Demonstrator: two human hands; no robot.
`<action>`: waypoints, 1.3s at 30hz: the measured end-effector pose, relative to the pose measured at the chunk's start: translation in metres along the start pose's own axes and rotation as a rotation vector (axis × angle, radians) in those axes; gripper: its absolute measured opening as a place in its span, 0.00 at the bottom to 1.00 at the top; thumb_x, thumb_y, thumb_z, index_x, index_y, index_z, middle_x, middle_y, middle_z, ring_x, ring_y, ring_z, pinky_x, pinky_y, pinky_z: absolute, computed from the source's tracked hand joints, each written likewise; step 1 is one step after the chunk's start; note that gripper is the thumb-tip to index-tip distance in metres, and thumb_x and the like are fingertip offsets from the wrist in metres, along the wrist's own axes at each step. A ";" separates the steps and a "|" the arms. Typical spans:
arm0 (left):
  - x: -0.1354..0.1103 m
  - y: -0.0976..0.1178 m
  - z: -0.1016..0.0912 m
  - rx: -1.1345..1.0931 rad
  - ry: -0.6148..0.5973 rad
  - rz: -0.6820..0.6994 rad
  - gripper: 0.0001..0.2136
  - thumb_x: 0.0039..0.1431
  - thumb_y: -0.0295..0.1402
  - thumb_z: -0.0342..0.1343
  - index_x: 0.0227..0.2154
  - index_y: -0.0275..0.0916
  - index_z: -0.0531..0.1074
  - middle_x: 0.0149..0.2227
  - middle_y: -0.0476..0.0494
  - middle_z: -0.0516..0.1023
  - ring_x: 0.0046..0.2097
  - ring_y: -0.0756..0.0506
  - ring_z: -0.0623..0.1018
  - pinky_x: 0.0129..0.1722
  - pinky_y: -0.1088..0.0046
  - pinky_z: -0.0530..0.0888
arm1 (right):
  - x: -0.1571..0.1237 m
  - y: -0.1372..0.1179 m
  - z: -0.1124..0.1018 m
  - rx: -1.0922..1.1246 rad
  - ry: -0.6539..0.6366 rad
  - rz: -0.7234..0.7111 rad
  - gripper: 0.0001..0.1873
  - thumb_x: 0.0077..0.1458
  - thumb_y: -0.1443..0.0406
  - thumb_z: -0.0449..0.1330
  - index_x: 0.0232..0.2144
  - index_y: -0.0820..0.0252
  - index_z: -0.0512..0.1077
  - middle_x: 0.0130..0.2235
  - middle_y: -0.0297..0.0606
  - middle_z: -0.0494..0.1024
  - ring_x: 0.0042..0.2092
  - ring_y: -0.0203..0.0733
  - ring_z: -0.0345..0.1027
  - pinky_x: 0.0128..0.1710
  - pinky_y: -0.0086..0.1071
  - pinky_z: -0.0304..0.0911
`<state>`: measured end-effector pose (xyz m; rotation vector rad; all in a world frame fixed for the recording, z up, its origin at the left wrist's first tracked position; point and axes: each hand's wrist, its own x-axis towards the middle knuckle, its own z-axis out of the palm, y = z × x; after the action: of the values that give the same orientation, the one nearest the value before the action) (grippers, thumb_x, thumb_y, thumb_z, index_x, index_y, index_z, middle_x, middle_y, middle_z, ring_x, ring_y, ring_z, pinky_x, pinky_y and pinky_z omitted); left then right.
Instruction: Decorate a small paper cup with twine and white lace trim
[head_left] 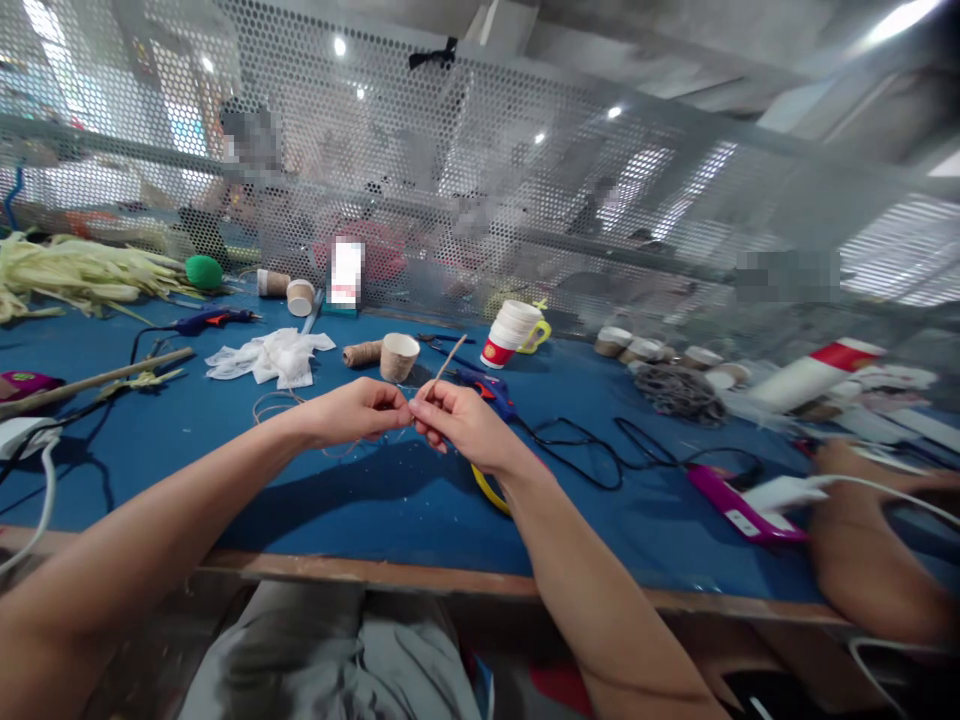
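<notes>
Both my hands meet above the blue table top [360, 490]. My right hand [461, 425] pinches a thin wooden stick [446, 366] that points up and away. My left hand [356, 410] is closed with its fingertips against the stick's lower end, where a fine twine strand [274, 403] trails off to the left onto the table. A brown paper cup [398, 356] and a twine spool [362, 353] lie just beyond my hands. A blue glue gun [491, 390] rests behind my right hand.
White cloth [271, 357], a second glue gun [210, 320], a long stick [97, 380], husks [75, 270] and a green ball [204, 272] lie left. Stacked cups [514, 330], black cables [592, 450], a purple device [739, 505] and another person's arm [870, 560] are right. Mesh fence [480, 180] behind.
</notes>
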<state>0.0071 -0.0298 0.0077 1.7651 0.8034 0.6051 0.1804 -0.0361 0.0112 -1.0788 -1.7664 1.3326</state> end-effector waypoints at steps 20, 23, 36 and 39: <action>-0.002 0.003 -0.005 -0.105 -0.088 -0.012 0.09 0.52 0.36 0.51 0.25 0.34 0.66 0.19 0.55 0.59 0.20 0.56 0.56 0.20 0.78 0.52 | -0.002 -0.001 -0.005 0.103 -0.102 -0.006 0.14 0.46 0.57 0.60 0.28 0.61 0.63 0.21 0.28 0.66 0.19 0.26 0.56 0.17 0.23 0.53; -0.002 0.004 -0.004 -0.123 -0.063 -0.009 0.09 0.52 0.35 0.51 0.25 0.34 0.66 0.19 0.55 0.59 0.20 0.56 0.56 0.20 0.78 0.52 | -0.001 0.000 -0.005 0.106 -0.096 -0.016 0.14 0.47 0.57 0.59 0.29 0.61 0.63 0.22 0.28 0.67 0.20 0.27 0.57 0.18 0.24 0.54; -0.002 0.006 -0.002 -0.128 0.003 -0.029 0.09 0.51 0.35 0.51 0.23 0.34 0.64 0.20 0.54 0.60 0.20 0.57 0.57 0.19 0.79 0.54 | 0.000 -0.001 -0.004 0.100 -0.055 -0.009 0.15 0.46 0.56 0.60 0.27 0.62 0.63 0.21 0.28 0.66 0.19 0.26 0.57 0.17 0.23 0.54; -0.001 0.005 -0.002 -0.030 0.050 -0.032 0.10 0.51 0.37 0.50 0.24 0.34 0.64 0.20 0.54 0.61 0.20 0.57 0.58 0.19 0.80 0.55 | 0.001 0.000 -0.003 0.066 -0.038 0.007 0.16 0.46 0.55 0.59 0.26 0.62 0.63 0.21 0.28 0.66 0.19 0.26 0.57 0.16 0.23 0.53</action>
<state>0.0065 -0.0308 0.0132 1.7123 0.8515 0.6389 0.1822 -0.0341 0.0118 -1.0307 -1.7349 1.4136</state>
